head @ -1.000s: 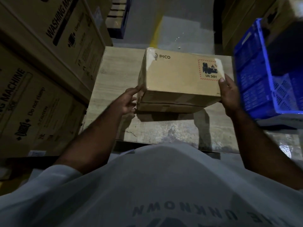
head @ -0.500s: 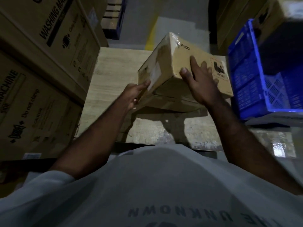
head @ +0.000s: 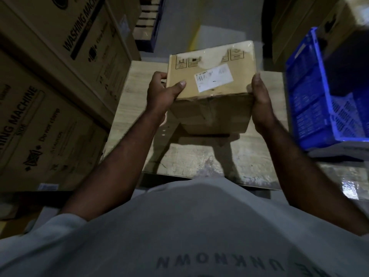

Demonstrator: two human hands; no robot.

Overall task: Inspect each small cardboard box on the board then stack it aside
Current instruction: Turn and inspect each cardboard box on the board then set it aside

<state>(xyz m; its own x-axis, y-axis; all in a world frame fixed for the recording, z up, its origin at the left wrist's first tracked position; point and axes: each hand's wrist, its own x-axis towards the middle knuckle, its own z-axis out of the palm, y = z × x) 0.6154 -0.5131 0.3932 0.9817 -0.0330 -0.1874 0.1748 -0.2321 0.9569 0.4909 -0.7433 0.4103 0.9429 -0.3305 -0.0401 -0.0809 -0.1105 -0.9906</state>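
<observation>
Left hand point(head: 160, 94), right hand point(head: 262, 98) grasp cardboard box point(head: 211, 114); label point(head: 214, 77) print blurred, underside hidden.

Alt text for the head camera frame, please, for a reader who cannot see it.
A person holds a small cardboard box above a wooden board, left hand and right hand gripping its sides, a white label facing up. Washing machine cartons stand left, a blue crate right.
</observation>
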